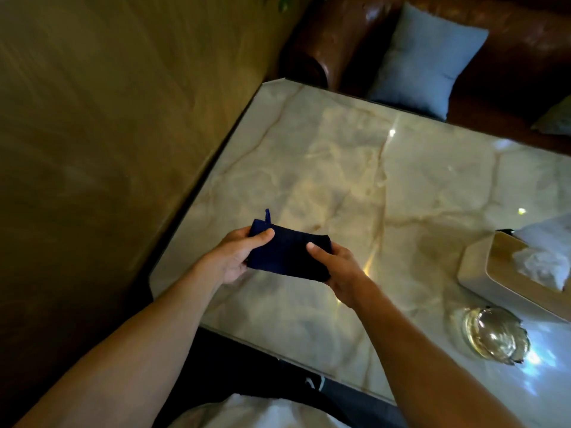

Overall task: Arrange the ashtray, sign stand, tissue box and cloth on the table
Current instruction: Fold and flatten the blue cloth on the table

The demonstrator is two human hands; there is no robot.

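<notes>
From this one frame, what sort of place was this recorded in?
Probably a lounge, cafe or bar seating area, though a home is possible. A polished marble-look table carries a glass ashtray and a tissue box, and a brown leather sofa with a blue cushion sits behind it.

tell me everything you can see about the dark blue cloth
The cloth is dark navy, soft-looking fabric, folded into a compact, roughly rectangular pad. A small loop or tag sticks up from its far left corner. It is held flat over the near left part of the marble table, with the left hand gripping its left end and the right hand its right end, thumbs on top. Whether its underside touches the table cannot be told.
</notes>
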